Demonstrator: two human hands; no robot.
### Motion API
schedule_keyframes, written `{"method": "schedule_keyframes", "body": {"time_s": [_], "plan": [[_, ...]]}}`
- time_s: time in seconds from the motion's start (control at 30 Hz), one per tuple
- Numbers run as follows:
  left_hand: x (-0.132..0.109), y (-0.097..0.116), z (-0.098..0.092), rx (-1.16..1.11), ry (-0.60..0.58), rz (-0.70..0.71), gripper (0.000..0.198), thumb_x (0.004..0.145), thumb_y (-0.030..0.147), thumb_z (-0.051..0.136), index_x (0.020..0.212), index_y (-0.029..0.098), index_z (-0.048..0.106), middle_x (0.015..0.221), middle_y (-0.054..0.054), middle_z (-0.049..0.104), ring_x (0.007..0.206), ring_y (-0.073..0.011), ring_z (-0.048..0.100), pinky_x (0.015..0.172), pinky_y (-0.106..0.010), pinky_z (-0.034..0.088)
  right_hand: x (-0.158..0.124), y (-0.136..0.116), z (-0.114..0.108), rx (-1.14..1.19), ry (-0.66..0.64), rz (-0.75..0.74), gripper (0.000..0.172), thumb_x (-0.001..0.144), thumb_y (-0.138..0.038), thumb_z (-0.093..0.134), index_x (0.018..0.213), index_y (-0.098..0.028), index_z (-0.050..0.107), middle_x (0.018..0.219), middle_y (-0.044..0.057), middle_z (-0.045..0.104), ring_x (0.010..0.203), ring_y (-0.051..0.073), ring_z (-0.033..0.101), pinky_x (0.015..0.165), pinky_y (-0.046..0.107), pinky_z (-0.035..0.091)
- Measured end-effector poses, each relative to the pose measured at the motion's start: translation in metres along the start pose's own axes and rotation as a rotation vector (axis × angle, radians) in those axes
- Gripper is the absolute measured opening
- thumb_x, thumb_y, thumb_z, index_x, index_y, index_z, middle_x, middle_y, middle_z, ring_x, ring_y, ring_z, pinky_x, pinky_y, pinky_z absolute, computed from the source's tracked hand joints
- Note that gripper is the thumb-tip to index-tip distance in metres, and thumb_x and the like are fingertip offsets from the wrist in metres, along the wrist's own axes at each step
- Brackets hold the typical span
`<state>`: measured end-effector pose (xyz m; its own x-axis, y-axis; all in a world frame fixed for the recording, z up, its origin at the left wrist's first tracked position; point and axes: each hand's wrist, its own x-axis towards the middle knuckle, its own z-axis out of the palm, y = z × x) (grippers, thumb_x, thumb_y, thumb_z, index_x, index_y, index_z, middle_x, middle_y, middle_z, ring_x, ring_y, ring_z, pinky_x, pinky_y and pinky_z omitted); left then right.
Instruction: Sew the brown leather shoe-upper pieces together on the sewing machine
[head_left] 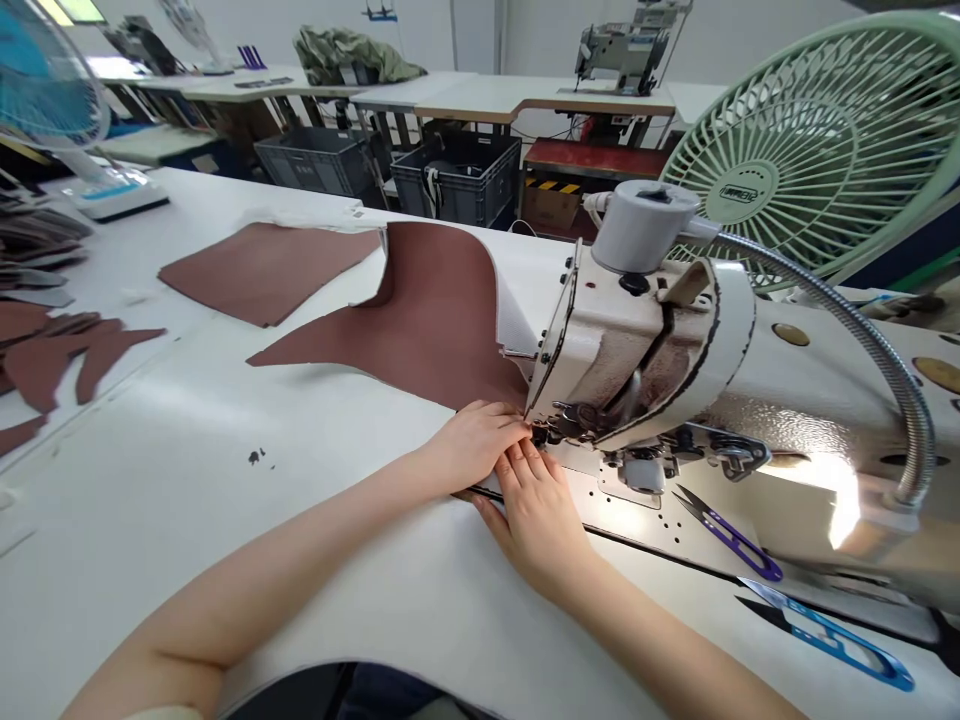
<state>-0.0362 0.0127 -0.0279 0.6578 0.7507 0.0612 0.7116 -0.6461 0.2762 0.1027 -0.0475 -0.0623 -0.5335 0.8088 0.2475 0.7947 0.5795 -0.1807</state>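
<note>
A brown, leather-like piece (435, 310) lies on the white table, its right end running under the head of a sewing machine (645, 350). My left hand (480, 445) rests on the near edge of this piece, fingers together and bent over it close to the presser foot. Beside it, my right hand (541, 515) lies flat on the machine bed with fingers stretched out and thumb apart. Its fingertips touch those of my left hand, just in front of the needle area. The machine head hides the needle and the material under it.
Purple thread snips (739, 540) and blue thread snips (840, 635) lie at the right. Another brown piece (270, 270) is behind, with several cut pieces (60, 360) at the left. A green fan (810, 150) stands behind the machine. Grey crates (457, 185) sit beyond the table.
</note>
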Motion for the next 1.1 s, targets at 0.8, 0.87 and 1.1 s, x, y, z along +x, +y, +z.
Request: {"method": "schedule_keyframes", "body": {"time_s": [0.8,0.87,1.1], "plan": [[-0.033,-0.083,-0.024,0.282,0.096,-0.463,0.077,0.079,0.071,0.044,0.143,0.031,0.031,0.152,-0.017,0.018,0.139,-0.0419,0.011,0.104,-0.055,0.022,-0.005,0.006,0.002,0.075,0.287,-0.381,0.035,0.089,-0.016,0.041,0.118,-0.018,0.061,0.127,0.006,0.059,0.117,0.02,0.051,0.088,0.031,0.04],[-0.026,-0.096,-0.023,0.284,0.084,-0.421,0.078,0.079,0.074,0.04,0.144,0.033,0.028,0.152,-0.017,0.018,0.139,-0.0417,0.01,0.105,-0.055,0.021,-0.002,0.01,0.007,0.052,0.307,-0.424,0.035,0.088,-0.019,0.043,0.118,-0.018,0.061,0.125,0.006,0.061,0.114,0.019,0.054,0.086,0.029,0.041],[0.061,-0.14,-0.032,0.195,0.016,-0.34,0.08,0.077,0.079,0.033,0.144,0.038,0.023,0.155,-0.011,0.013,0.141,-0.0389,0.005,0.108,-0.054,0.014,-0.001,0.019,0.036,-0.073,0.415,-0.449,0.033,0.086,-0.015,0.042,0.107,-0.026,0.066,0.112,0.002,0.068,0.095,0.017,0.065,0.075,0.029,0.044]]}}
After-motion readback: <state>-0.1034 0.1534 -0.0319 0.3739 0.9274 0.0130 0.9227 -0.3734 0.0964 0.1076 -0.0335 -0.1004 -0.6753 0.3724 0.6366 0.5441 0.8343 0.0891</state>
